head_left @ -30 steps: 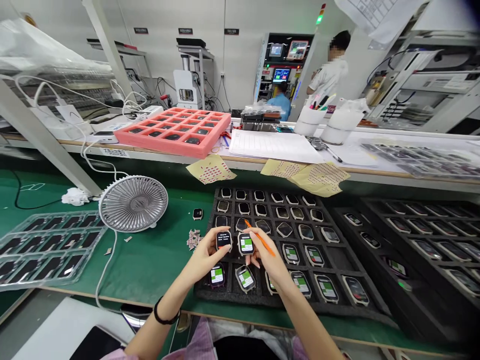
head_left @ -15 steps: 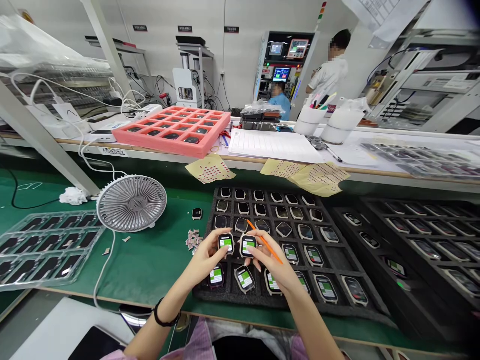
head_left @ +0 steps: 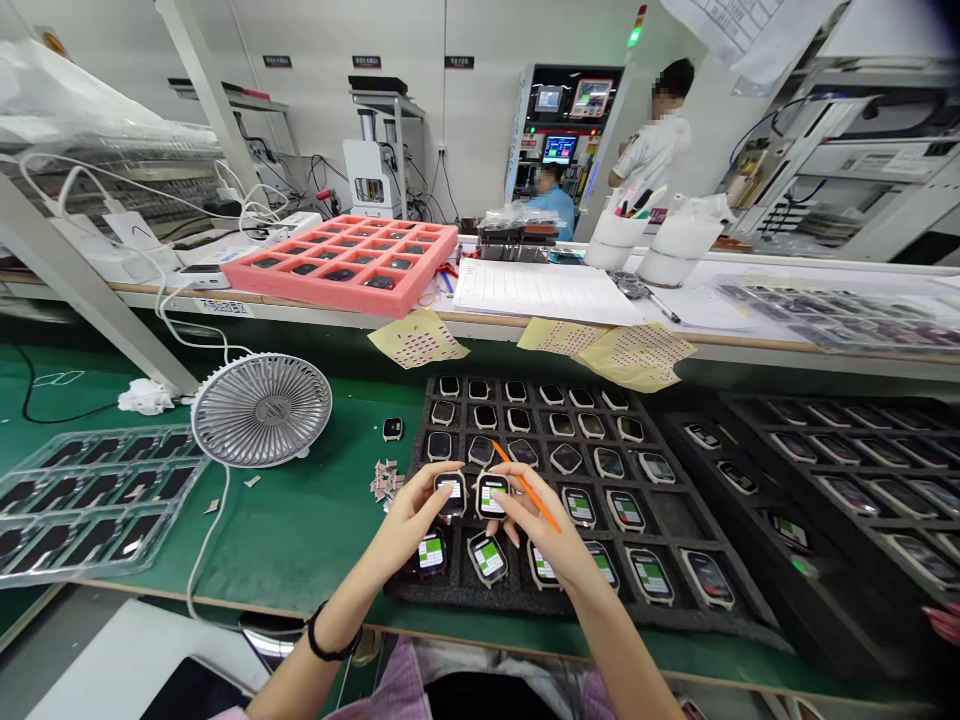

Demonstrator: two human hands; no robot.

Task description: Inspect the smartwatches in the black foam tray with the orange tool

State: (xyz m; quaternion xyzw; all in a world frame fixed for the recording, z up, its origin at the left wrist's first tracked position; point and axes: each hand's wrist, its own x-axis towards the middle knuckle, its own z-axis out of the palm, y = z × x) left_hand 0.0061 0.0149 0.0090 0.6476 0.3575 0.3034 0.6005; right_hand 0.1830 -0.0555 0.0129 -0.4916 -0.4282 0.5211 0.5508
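My left hand (head_left: 409, 525) pinches a small smartwatch body (head_left: 451, 493) with a lit green and white screen. My right hand (head_left: 544, 535) grips a second lit watch body (head_left: 492, 495) beside it and also keeps an orange stick (head_left: 527, 487) between its fingers. Both watches hover just over the black foam tray (head_left: 675, 520), above its near-left cells. The tray holds several watch bodies; those in the near rows show green screens, those in the far rows are dark.
A small grey fan (head_left: 261, 409) lies on the green mat to the left, with a clear blister tray (head_left: 82, 500) beyond it. More black trays (head_left: 847, 470) sit at right. A pink tray (head_left: 345, 262), papers and white cups stand on the raised shelf. Two people work far behind.
The watch in my left hand turned from a dark screen to a lit green one. Both hands dropped slightly toward the tray, keeping the two watches side by side.
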